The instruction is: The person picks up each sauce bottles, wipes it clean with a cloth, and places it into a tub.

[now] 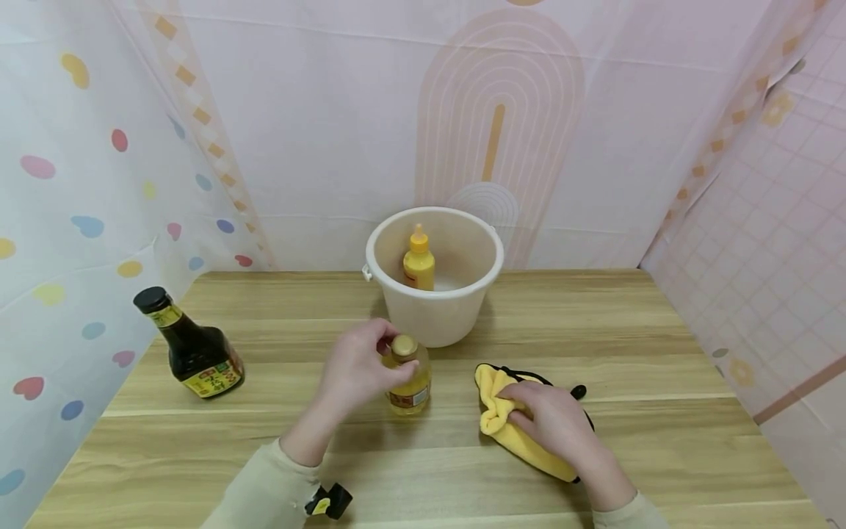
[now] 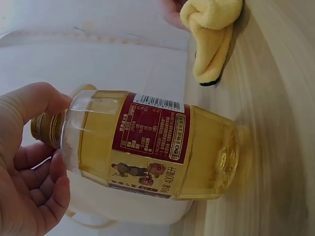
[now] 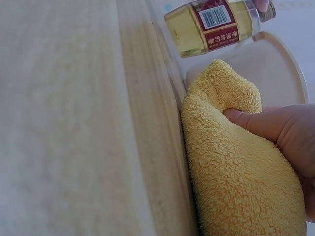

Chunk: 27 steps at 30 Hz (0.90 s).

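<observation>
From my end, left hand [image 1: 360,361]'s got its fingers curled round the oil bottle [image 1: 411,397] near the cap, just in front of the bucket [image 1: 435,321]; right hand [image 1: 554,420] pinches the yellow cloth [image 1: 529,451]. Grasping step, I reckon; next probably needs steady grips.

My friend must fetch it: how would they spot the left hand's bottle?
On the wooden table, find the white bucket. In front of it, the left hand grips a clear bottle of yellow liquid. Its gold cap sets it apart from the dark bottle and the nozzle-topped bottle inside the bucket.
</observation>
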### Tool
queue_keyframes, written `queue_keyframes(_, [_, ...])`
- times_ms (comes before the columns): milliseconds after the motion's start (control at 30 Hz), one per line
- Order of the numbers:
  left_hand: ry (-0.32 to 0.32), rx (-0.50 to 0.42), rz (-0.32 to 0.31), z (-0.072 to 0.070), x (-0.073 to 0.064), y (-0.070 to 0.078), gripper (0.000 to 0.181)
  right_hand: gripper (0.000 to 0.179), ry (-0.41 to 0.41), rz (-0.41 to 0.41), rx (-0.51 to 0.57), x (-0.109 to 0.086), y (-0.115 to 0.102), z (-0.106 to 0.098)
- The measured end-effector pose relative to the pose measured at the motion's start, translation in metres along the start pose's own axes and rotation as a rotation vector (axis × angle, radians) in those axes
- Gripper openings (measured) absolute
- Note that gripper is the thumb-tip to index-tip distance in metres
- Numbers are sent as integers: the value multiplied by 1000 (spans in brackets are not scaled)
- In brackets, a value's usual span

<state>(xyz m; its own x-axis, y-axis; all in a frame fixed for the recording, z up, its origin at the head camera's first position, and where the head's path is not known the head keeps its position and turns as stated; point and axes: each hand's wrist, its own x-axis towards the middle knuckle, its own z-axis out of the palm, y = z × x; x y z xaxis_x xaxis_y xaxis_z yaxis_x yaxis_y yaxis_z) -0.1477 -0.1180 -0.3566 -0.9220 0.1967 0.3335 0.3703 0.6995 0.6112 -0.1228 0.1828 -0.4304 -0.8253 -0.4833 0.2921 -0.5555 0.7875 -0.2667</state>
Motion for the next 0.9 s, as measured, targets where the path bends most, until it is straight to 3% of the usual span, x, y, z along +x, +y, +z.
queue_keyframes(700, [4, 11, -8, 11, -4, 3, 35, 26, -2, 6, -4, 0, -1, 0])
queue_keyframes(900, [-39, -7, 44, 7, -4, -1, 38, 26, -3, 5, -9, -1, -2, 0])
